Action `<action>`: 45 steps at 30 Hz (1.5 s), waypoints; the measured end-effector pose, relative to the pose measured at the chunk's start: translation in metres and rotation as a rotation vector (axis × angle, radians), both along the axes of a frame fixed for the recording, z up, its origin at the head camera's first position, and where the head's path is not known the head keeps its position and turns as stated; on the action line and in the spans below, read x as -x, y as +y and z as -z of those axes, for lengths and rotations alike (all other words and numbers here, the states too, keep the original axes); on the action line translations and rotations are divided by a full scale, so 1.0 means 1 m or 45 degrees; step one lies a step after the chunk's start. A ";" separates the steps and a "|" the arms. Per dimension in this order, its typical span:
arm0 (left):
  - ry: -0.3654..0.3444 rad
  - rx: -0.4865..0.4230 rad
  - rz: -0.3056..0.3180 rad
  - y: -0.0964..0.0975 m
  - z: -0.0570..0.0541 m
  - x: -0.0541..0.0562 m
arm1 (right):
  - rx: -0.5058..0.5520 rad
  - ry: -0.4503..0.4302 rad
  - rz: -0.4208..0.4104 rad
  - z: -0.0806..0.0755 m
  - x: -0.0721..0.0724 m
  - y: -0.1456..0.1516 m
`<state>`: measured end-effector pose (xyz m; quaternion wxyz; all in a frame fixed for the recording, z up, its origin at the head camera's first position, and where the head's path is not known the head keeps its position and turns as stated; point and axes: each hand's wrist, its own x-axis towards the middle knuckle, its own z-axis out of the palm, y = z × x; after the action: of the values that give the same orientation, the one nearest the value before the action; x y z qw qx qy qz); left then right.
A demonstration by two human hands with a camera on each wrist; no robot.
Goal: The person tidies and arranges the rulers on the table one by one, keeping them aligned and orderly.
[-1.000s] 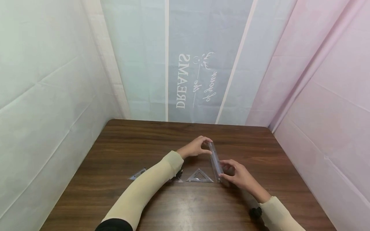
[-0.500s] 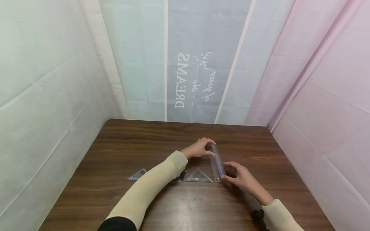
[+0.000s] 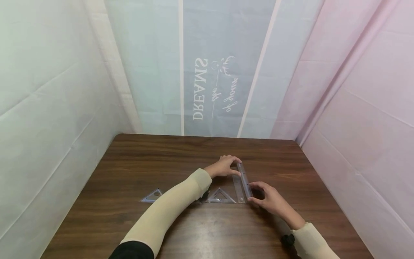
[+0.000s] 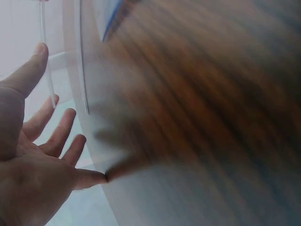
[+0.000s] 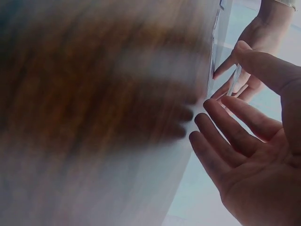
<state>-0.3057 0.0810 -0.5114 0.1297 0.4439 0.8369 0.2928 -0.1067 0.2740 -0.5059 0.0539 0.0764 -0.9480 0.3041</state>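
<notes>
A clear ruler (image 3: 245, 181) is held between both hands, lifted off the table as the wrist views show. My left hand (image 3: 222, 166) pinches its far end with thumb and fingertips. At the near end, my right hand (image 3: 270, 197) grips it the same way. Just left of it a second clear ruler (image 3: 238, 189) lies flat on the wood. Beside that lies a clear set square (image 3: 221, 196). Another set square (image 3: 152, 196), bluish at the edges, shows farther left, partly covered by my left sleeve. In the left wrist view the held ruler (image 4: 48, 75) appears edge-on between thumb and index finger.
The dark wooden table (image 3: 207, 233) ends at a fabric backdrop (image 3: 155, 72) with mirrored lettering. Fabric walls stand on both sides. My left forearm (image 3: 174, 201) crosses over the row of tools and hides part of it.
Both hands have shifted a little to the right with the held ruler, so more of the ruler lying flat shows. The view has drifted slightly; the set squares stay in place.
</notes>
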 end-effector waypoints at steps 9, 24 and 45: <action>0.025 0.068 -0.024 0.003 -0.002 -0.005 | -0.062 0.004 -0.019 0.001 0.001 0.001; 0.068 0.179 -0.035 0.006 -0.007 -0.009 | -0.094 0.000 -0.048 0.002 0.003 0.000; 0.069 0.216 -0.065 0.010 -0.008 -0.010 | -0.114 -0.074 -0.015 -0.007 0.005 -0.002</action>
<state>-0.2958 0.0911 -0.5030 0.1366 0.4176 0.8730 0.2120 -0.1117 0.2716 -0.4986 0.0211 0.0757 -0.9614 0.2636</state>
